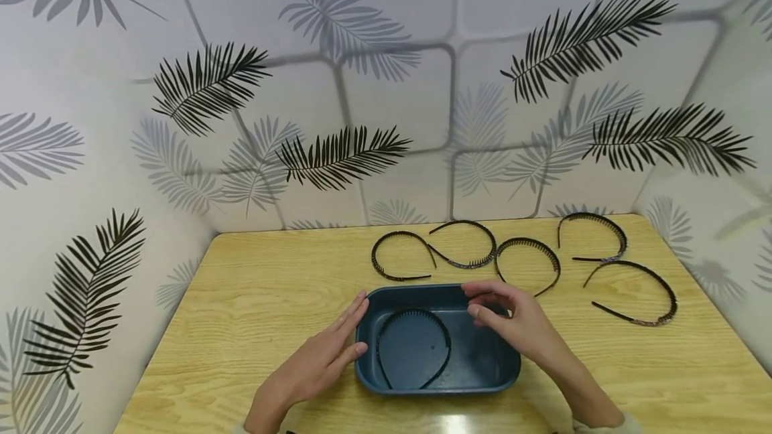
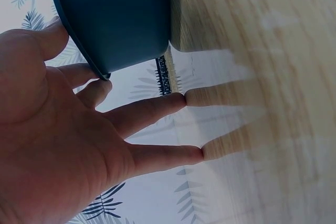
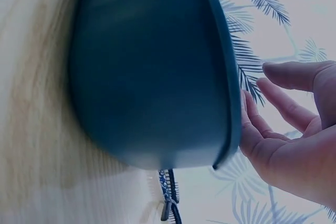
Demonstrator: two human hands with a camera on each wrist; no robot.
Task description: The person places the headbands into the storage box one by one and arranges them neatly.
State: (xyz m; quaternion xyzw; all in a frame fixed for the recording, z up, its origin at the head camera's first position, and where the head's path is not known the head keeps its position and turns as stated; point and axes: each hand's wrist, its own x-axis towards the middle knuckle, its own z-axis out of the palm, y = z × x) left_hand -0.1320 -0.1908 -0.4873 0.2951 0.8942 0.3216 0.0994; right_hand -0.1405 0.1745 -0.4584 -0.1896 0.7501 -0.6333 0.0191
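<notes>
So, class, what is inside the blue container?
One dark headband lies inside the blue container, towards its left end. The right hand covers part of its far right interior, so that patch cannot be seen.

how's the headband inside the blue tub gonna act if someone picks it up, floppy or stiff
The headband is probably springy rather than floppy, since its thin band holds an open curve. It is likely light, being so slender. Its inward-pointing teeth may catch on fingers or hair, so it might not slip easily.
</notes>
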